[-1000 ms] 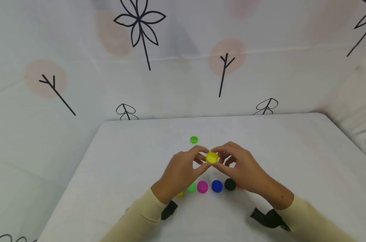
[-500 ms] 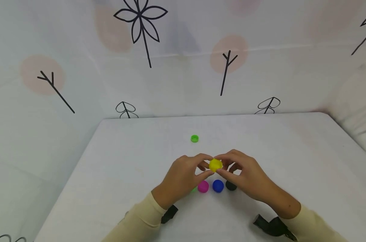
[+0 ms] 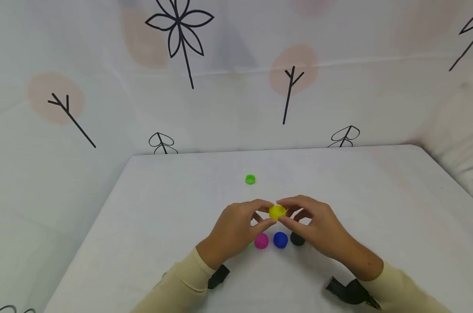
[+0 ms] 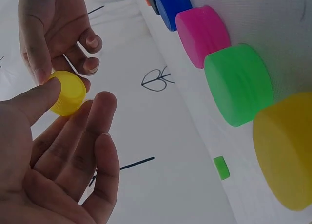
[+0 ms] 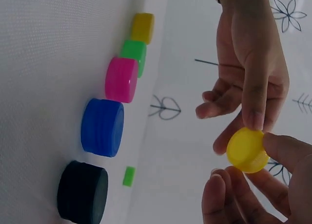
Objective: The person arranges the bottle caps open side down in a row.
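Observation:
Above the table, both hands pinch one yellow bottle cap (image 3: 277, 212) between thumbs and fingertips. My left hand (image 3: 234, 230) grips its left side and my right hand (image 3: 316, 224) its right side. Below them lies a row of caps: pink (image 3: 261, 241), blue (image 3: 280, 240) and black (image 3: 297, 238) ones show in the head view. The left wrist view adds a green cap (image 4: 239, 85), a second yellow cap (image 4: 285, 151) and an orange edge at the row's far end. In the head view the hands hide most of the row's ends.
A lone bright green cap (image 3: 250, 179) lies hollow side up, farther back on the white table (image 3: 173, 195). Black wrist straps (image 3: 349, 290) hang below the sleeves. A white cloth with drawn plants rises behind the table's far edge.
Both hands have come slightly nearer the person with the yellow cap, which has tilted between their fingertips. They now cover more of the row's ends. The caps on the table stay put.

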Motion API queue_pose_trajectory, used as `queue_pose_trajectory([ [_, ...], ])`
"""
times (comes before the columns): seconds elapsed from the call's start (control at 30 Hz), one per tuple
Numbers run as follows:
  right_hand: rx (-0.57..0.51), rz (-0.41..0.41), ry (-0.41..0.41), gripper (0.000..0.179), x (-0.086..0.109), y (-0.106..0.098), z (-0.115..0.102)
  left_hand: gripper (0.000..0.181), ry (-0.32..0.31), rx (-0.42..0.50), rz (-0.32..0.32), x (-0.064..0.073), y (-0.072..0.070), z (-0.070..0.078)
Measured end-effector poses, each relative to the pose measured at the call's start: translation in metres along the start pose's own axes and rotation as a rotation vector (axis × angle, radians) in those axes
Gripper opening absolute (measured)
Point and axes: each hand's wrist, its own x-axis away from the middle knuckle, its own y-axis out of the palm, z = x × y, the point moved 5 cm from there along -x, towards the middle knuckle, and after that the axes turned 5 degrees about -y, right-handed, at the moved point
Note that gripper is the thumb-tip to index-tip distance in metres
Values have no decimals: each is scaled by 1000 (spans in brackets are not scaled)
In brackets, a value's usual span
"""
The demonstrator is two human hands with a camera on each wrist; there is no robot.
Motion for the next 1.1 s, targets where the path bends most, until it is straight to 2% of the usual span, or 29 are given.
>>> queue_pose_trajectory([
  [0.13, -1, 51, -19, 32, 0, -1, 0, 34, -17, 63, 0, -1, -3, -1],
  [0.37, -34, 140, -103, 28, 0, -3, -3, 29, -28, 164, 18, -2, -5, -3],
  [0.6, -56, 165, -101, 23, 1, -2, -2, 26, 22, 195, 64, -1, -6, -2],
  [0.73, -97, 167, -80, 21, 2, -3, 0, 30, 65, 177, 85, -2, -7, 0],
  [0.83, -131, 152, -71, 25, 1, -2, 0, 38, 71, 137, 87, -1, -8, 0],
  [0.93, -145, 134, -62, 28, 2, 0, -1, 43, 78, 84, 77, -1, -9, 0],
  [1.1, -157, 99, -26, 26, 4, 3, 0, 41, 108, 41, 48, -1, -10, 1],
])
